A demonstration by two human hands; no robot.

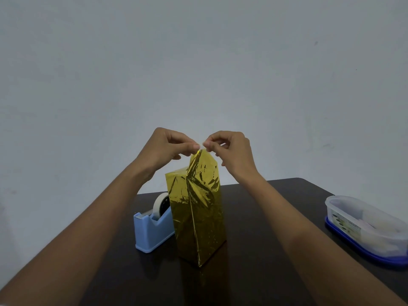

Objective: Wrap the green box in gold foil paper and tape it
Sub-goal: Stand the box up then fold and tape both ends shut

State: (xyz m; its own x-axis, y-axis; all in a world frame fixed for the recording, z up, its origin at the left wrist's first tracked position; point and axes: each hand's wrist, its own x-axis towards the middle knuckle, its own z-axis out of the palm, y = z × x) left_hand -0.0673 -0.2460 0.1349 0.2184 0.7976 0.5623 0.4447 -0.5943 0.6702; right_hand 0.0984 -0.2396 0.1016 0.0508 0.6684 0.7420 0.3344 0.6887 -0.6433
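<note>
The left hand (167, 144) and right hand (229, 149) each pinch, thumb against forefinger, an end of a small pale strip of tape (202, 144). They hold it just above the peaked top flap of the gold foil paper (199, 168). The crinkled foil fully covers the box (198, 217), which stands upright mid-tabletop (254, 217). A blue tape dispenser (152, 226) sits just beside the box on its left. A plastic container (364, 226) lies well apart at the right edge, with open tabletop between.

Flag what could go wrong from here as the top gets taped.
1. The tall gold-foil-wrapped box stands on end on the dark table with nothing bracing its sides; pressing on its top could tip it.
2. The small pale tape strip, pinched between the left-hand grip and right-hand grip, may curl onto itself or land off the peaked foil flap.
</note>
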